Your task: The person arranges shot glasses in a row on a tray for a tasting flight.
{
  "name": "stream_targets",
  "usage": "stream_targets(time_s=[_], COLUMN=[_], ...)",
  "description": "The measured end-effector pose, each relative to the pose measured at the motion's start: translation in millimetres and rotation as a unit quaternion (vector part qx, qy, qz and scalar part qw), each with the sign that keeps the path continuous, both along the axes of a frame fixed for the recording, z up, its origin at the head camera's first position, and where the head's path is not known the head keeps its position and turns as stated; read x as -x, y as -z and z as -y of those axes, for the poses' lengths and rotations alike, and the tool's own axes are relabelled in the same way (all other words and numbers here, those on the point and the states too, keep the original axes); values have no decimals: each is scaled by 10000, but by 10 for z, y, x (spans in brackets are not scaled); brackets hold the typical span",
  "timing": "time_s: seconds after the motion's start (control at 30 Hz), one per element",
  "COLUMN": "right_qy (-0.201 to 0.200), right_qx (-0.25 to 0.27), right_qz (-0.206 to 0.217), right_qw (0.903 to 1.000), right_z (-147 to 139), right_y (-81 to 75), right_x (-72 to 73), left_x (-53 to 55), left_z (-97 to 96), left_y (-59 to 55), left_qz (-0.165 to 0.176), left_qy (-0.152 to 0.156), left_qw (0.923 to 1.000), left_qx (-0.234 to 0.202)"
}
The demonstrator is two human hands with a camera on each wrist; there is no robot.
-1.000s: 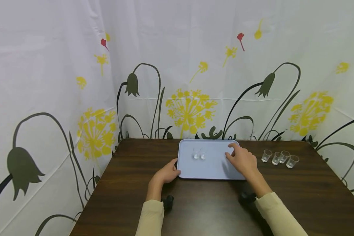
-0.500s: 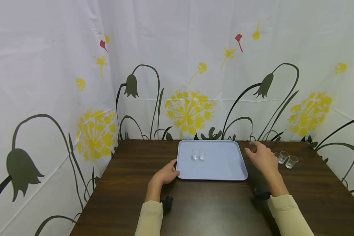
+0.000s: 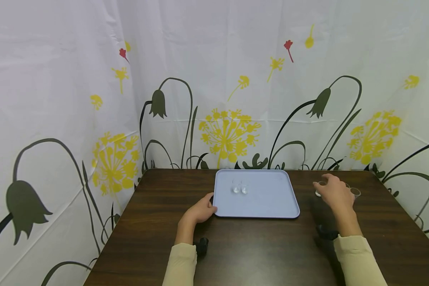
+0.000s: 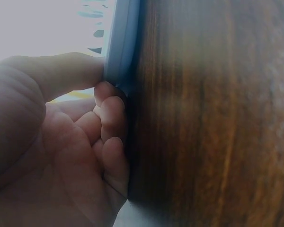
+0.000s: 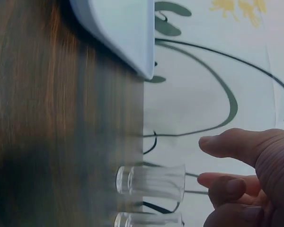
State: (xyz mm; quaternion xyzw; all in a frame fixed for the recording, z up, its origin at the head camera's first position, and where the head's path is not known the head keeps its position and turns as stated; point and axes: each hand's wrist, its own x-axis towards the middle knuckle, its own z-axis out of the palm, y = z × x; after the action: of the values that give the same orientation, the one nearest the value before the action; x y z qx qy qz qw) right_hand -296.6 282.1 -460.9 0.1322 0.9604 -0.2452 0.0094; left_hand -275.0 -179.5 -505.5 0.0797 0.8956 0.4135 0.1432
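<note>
On the table lies a light blue tray with two small clear cups standing on it, left of its middle. My left hand holds the tray's left edge, thumb on the rim and curled fingers beneath. Right of the tray, my right hand hovers over a group of small clear cups and partly hides them. In the right wrist view, its thumb and fingers are spread apart near the rim of one upright cup, holding nothing. A second cup stands beside that one.
The dark wooden table reaches back to a white curtain printed with flowers. Black wrist straps sit on both forearms. Another cup's rim shows right of my right hand.
My right hand has moved right, from above the tray's right side to over the cups on the table. My left hand keeps its hold on the tray's left edge.
</note>
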Motion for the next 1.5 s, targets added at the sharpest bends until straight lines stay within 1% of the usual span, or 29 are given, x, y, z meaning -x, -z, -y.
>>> stream_targets(time_s=[0.1, 0.17, 0.43, 0.57, 0.6, 0.63, 0.67, 0.77, 0.8, 0.83, 0.87, 0.9, 1.0, 1.07, 1.33, 1.5], right_qy=[77, 61, 112, 136, 132, 119, 108, 47, 26, 8, -4, -13, -2, 17, -49, -3], right_qx=[-19, -39, -66, -48, -55, -59, -60, -75, -82, -86, -91, -101, -108, -102, -51, -21], right_qz=[129, 164, 186, 154, 149, 143, 146, 159, 157, 151, 147, 135, 95, 85, 35, -27], right_qw=[9999, 9998, 9997, 9998, 9998, 9998, 9998, 9998, 9998, 9998, 9999, 9999, 9999, 9999, 10000, 10000], right_z=[-43, -55, -83, -101, -105, -109, -113, -124, -126, -128, -129, -129, -125, -118, -60, -15], right_y=[1, 6, 42, 46, 49, 54, 60, 80, 87, 93, 99, 106, 122, 132, 148, 168], right_x=[4, 9, 18, 10, 11, 13, 15, 25, 28, 30, 32, 34, 34, 31, 51, 59], left_x=[3, 7, 7, 28, 70, 76, 118, 124, 119, 79, 70, 25, -3, -11, -1, -8], left_z=[5, 8, 2, 22, 47, 58, 91, 97, 93, 73, 65, 31, 10, 0, 4, 0], left_y=[-3, -6, 15, 17, 83, 82, 147, 157, 152, 84, 76, 6, -21, -23, 9, -2], left_qz=[-2, -9, -14, 2, -36, -21, -108, -145, -123, -64, -49, 37, 27, 31, -3, 6], left_qy=[-7, -30, -37, 37, 110, 137, 227, 261, 247, 186, 166, 79, 19, -13, -38, -42], left_qw=[10000, 10000, 10000, 10000, 9999, 9999, 9997, 9996, 9996, 9998, 9998, 10000, 9999, 9998, 9999, 9999], left_qx=[25, 57, 58, -1, 3, 3, 6, 28, 25, 8, 27, 39, 122, 175, 113, 116])
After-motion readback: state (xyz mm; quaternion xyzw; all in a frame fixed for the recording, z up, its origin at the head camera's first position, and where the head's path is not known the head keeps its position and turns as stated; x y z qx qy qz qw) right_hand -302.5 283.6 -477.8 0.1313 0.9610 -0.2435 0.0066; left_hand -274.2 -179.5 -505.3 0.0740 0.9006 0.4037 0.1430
